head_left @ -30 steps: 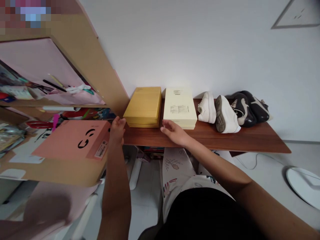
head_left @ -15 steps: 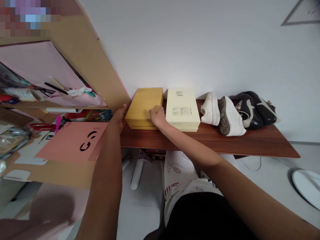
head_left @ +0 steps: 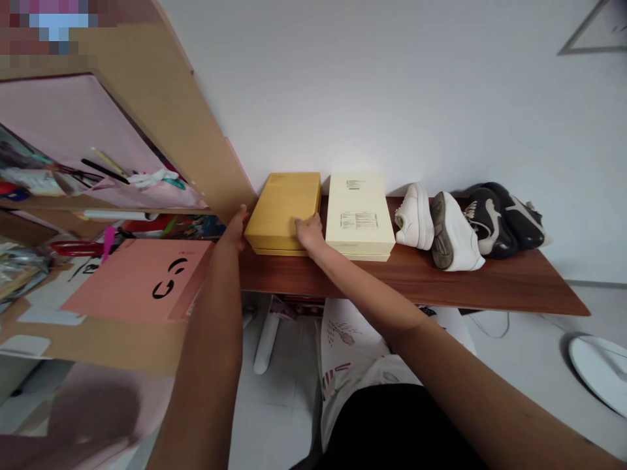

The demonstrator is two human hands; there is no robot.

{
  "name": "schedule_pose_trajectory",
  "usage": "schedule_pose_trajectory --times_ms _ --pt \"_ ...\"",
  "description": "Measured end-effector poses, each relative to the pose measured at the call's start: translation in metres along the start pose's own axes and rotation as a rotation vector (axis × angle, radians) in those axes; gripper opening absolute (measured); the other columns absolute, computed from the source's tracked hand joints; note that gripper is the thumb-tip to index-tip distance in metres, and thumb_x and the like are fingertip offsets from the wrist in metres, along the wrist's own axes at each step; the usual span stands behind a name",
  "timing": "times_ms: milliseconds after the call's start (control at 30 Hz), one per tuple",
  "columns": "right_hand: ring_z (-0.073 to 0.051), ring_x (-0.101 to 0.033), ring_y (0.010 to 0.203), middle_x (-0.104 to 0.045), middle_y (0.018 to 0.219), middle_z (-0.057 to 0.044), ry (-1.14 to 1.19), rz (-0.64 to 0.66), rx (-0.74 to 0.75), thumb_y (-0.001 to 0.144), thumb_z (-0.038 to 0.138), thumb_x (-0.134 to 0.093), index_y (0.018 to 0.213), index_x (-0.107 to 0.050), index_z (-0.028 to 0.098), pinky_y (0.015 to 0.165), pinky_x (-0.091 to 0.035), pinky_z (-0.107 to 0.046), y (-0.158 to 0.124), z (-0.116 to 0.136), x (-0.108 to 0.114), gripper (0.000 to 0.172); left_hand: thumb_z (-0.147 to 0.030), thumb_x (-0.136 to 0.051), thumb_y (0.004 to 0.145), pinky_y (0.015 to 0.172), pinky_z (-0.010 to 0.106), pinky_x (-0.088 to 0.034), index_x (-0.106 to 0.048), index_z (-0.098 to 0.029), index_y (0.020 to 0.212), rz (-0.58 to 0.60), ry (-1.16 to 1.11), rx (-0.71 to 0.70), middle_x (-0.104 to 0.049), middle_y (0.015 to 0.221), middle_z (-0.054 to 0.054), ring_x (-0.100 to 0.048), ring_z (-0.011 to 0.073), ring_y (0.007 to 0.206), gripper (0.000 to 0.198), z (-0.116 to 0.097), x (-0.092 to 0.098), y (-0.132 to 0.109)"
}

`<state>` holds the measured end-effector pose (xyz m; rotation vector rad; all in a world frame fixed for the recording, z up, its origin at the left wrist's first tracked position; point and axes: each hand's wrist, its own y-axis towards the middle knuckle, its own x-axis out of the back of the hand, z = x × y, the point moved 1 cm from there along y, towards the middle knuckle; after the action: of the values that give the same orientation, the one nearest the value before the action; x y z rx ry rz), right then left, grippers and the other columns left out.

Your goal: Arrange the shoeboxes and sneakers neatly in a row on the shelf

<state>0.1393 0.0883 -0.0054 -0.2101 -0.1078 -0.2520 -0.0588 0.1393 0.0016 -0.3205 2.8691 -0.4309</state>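
A mustard-yellow box [head_left: 283, 205] lies on the brown wooden shelf [head_left: 490, 284] against the wall. My left hand [head_left: 236, 228] presses on the box's left front corner. My right hand [head_left: 309, 233] grips its right front corner, fingers curled over the lid's edge. Right beside the yellow box lies a cream box [head_left: 359, 212] with printed labels, touching or nearly touching it.
A pair of white sneakers [head_left: 438, 225] and a pair of black sneakers [head_left: 504, 219] lie on the shelf to the right. A pink box [head_left: 137, 281] with black marks rests on a lower-left surface. Cluttered pink shelves stand at left. A white round object [head_left: 600, 369] sits on the floor.
Both hands moved from the shelf's front edge onto the yellow box: the left to its left corner, the right from in front of the cream box to the yellow box's right corner.
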Motion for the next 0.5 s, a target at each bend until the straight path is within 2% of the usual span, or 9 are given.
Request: schedule_pose_trajectory --times_ms 133,300,400,500 --pt "-0.029 -0.036 0.143 -0.037 0.154 -0.021 0.064 -0.012 -0.036 0.089 0.045 -0.049 0.152 -0.016 0.003 0.119 -0.025 -0.041 -0.006 -0.006 -0.001 0.083 -0.058 -0.043 0.093 0.074 0.038 -0.057 -0.064 -0.012 0.111 0.018 -0.055 0.066 -0.072 0.089 0.016 -0.071 0.0279 0.088 0.054 0.014 0.003 0.002" --pt "-0.028 -0.043 0.139 -0.045 0.149 -0.019 0.097 0.047 -0.089 0.091 0.054 -0.043 0.154 -0.013 0.005 0.116 -0.032 -0.043 -0.011 -0.018 0.003 0.085 -0.039 -0.053 0.088 0.075 0.04 -0.058 -0.065 -0.011 0.117 0.017 -0.096 0.058 -0.073 0.087 0.015 -0.071 0.0269 0.084 0.042 0.032 -0.001 -0.002" --pt "-0.029 -0.041 0.141 -0.044 0.15 -0.017 0.08 0.046 -0.092 0.091 0.059 -0.041 0.154 -0.018 0.007 0.117 -0.029 -0.044 -0.014 -0.022 0.005 0.085 -0.037 -0.053 0.086 0.074 0.038 -0.058 -0.064 -0.01 0.119 -0.005 -0.108 0.057 -0.074 0.086 0.014 -0.071 0.0253 0.081 0.043 0.031 -0.003 -0.005" --pt "-0.027 -0.04 0.141 -0.044 0.151 -0.015 0.103 0.047 -0.063 0.091 0.06 -0.04 0.154 -0.02 0.011 0.117 -0.029 -0.044 -0.018 -0.025 0.007 0.082 -0.039 -0.055 0.086 0.073 0.038 -0.058 -0.066 -0.011 0.117 0.013 -0.07 0.058 -0.074 0.085 0.013 -0.071 0.0258 0.081 0.043 0.021 -0.004 -0.008"
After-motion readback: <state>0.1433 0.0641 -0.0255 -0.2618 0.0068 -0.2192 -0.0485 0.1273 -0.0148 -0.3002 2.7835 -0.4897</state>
